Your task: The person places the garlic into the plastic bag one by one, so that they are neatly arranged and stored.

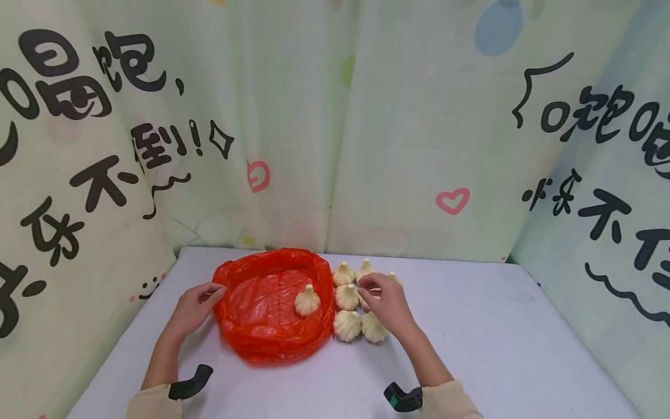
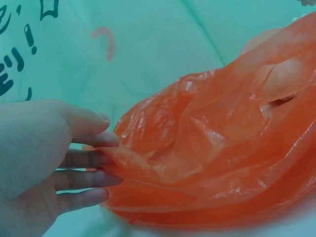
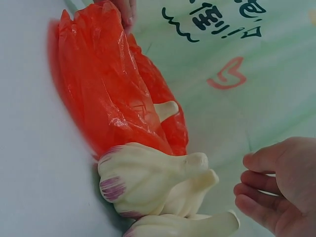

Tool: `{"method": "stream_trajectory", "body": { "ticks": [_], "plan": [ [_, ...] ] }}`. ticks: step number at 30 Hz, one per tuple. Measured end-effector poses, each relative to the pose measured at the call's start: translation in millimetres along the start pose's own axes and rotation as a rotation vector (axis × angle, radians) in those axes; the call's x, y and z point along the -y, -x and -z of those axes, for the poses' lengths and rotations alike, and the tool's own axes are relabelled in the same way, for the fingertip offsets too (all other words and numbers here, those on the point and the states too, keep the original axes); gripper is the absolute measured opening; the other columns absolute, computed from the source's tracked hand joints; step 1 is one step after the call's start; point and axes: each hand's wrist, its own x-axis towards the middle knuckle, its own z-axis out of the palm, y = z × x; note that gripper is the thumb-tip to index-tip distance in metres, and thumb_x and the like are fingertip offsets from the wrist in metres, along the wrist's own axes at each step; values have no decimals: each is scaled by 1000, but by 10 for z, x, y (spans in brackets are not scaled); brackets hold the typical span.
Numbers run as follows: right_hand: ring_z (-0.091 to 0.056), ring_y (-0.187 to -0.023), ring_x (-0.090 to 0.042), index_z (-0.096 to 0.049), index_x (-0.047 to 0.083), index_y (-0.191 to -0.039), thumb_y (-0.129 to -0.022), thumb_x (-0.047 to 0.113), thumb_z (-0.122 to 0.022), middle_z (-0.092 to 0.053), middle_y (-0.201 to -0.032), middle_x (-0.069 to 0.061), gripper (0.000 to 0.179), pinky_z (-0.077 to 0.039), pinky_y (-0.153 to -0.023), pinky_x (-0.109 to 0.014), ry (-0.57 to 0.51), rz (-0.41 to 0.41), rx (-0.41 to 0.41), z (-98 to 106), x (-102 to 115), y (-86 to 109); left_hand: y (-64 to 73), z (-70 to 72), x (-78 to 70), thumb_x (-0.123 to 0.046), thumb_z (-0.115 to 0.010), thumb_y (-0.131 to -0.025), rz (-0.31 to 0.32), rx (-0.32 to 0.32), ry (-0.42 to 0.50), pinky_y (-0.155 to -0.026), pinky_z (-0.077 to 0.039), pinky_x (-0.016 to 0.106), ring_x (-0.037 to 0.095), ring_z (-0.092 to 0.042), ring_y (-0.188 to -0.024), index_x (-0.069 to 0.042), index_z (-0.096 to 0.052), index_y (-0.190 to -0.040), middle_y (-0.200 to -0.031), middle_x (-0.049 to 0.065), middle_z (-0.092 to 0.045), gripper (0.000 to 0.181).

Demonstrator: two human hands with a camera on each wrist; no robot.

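A red plastic bag (image 1: 251, 349) lies spread open on the table, with one garlic bulb (image 1: 307, 301) inside it. At the bag's left rim, my left hand (image 1: 192, 307) pinches the thin plastic between thumb and fingers, as the left wrist view shows (image 2: 44, 158). Several more garlic bulbs (image 1: 347, 326) stand in rows against the bag's right side. Over these bulbs hovers my right hand (image 1: 387, 302), fingers loosely bent and holding nothing; it hides some of them. In the right wrist view, a gap separates that hand (image 3: 291, 182) from the nearest garlic bulb (image 3: 143, 173).
Everything stands on a white table (image 1: 497, 337), which stretches to the right of the garlic. A pale green curtain (image 1: 419, 145) with black lettering hangs behind and along both sides.
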Motion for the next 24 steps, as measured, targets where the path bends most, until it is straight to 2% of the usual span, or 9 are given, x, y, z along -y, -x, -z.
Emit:
{"method": "stream_trajectory", "body": {
  "ticks": [4, 15, 21, 24],
  "plan": [
    [-67, -92, -21, -68, 2, -104, -87, 5, -70, -69, -96, -7, 17, -59, -82, -33, 13, -20, 11, 2, -50, 28, -3, 4, -2, -36, -52, -99, 16, 4, -3, -88, -57, 37, 28, -57, -109, -7, -60, -127, -123, 17, -62, 41],
    [-66, -90, -19, -68, 4, -101, -86, 4, -70, -69, -94, -5, 15, -59, -79, -30, 49, -17, 1, 25, -134, 106, 15, 25, -18, -35, -52, -99, -9, -16, -8, -88, -56, 38, 28, -58, -107, -5, -61, -125, -121, 17, -63, 40],
    [-67, -90, -21, -68, 5, -100, -84, 3, -71, -69, -97, -12, 16, -59, -79, -29, 23, 1, 3, 67, -177, 156, 12, 9, 5, -37, -51, -99, -3, -15, -4, -89, -56, 38, 28, -57, -109, -6, -61, -126, -122, 17, -62, 42],
    [-67, -90, -21, -68, 4, -100, -84, 3, -72, -69, -96, -11, 16, -59, -79, -29, 17, -4, 1, 92, -195, 194, 2, 14, -1, -37, -51, -99, -13, -15, -9, -89, -56, 39, 28, -57, -109, -6, -61, -125, -122, 17, -62, 42]
  ]
}}
